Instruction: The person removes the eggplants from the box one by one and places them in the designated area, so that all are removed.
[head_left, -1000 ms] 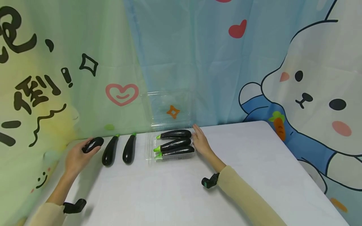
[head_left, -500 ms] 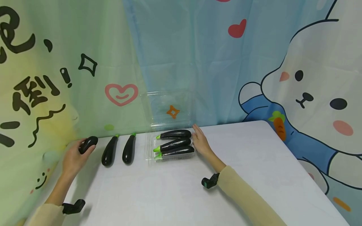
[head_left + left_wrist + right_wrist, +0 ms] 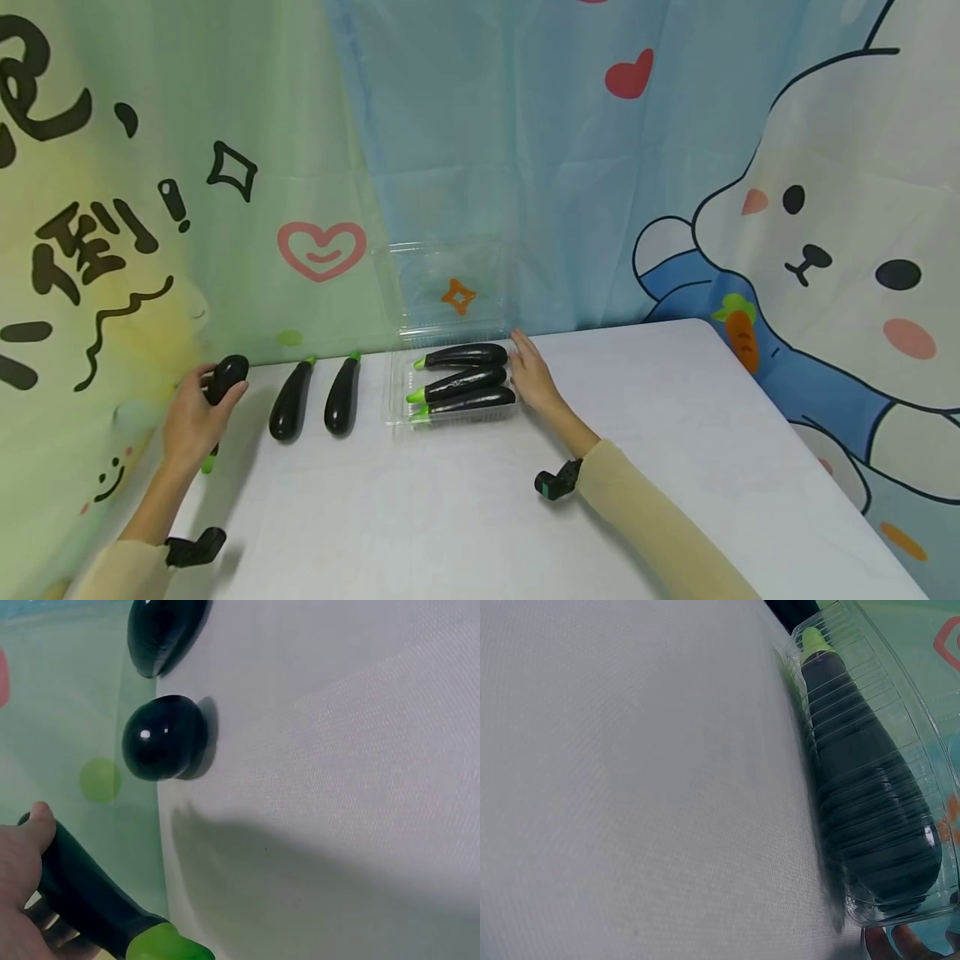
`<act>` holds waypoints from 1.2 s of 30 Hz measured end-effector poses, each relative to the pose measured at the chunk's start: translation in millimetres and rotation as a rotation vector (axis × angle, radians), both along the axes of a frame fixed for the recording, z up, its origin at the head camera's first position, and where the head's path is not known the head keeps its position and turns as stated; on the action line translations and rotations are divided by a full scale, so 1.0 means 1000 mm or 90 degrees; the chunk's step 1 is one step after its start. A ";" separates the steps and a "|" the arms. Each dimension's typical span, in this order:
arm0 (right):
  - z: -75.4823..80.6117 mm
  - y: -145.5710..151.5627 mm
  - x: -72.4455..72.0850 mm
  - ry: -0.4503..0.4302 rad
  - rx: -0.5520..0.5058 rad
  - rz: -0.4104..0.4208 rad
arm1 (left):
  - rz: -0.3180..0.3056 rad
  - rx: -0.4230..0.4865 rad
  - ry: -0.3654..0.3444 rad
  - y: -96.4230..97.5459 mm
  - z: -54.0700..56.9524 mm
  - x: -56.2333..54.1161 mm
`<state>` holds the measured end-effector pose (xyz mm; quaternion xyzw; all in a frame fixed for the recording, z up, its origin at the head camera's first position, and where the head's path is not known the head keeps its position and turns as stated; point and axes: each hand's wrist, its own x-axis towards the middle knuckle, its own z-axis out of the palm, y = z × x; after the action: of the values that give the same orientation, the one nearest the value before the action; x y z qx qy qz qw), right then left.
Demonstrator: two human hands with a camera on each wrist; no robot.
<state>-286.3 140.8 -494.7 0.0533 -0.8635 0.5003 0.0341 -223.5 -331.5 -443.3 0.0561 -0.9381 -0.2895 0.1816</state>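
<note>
At the table's left, my left hand (image 3: 197,421) grips a black eggplant (image 3: 227,377), its thick end above the thumb. In the left wrist view the same eggplant (image 3: 94,892) slants off the table, its green stem end (image 3: 169,943) low in the picture. Two more eggplants, one nearer the hand (image 3: 292,402) and one farther right (image 3: 342,397), lie on the cloth. A clear plastic clamshell box (image 3: 396,392) holds three eggplants lying crosswise, stems to the left. My right hand (image 3: 534,375) rests its extended fingers against the box's right end; some fingertips (image 3: 907,941) show in the right wrist view.
The box's clear lid (image 3: 450,287) stands raised at the back, against the printed curtain (image 3: 570,208). White cloth covers the table (image 3: 420,508). The curtain hangs right along the table's back edge.
My left hand has shifted slightly left and turned the eggplant, so its thick end points more upward and its green stem shows below the hand. My right hand and the box have stayed put.
</note>
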 end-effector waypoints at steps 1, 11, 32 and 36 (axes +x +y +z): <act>0.000 0.000 0.000 0.000 0.001 0.000 | 0.002 0.002 0.000 0.000 0.000 0.000; 0.000 0.000 0.000 -0.002 0.001 -0.002 | 0.022 0.067 0.003 0.001 0.006 0.000; 0.001 0.000 0.001 0.004 0.006 -0.005 | 0.070 0.060 0.099 0.005 0.011 0.005; 0.001 0.000 0.001 -0.001 0.006 -0.008 | 0.097 0.061 0.121 0.004 0.010 0.004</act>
<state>-284.8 140.3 -493.3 0.0479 -0.8660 0.4964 0.0366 -219.2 -327.7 -433.4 0.1084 -0.8948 -0.3230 0.2885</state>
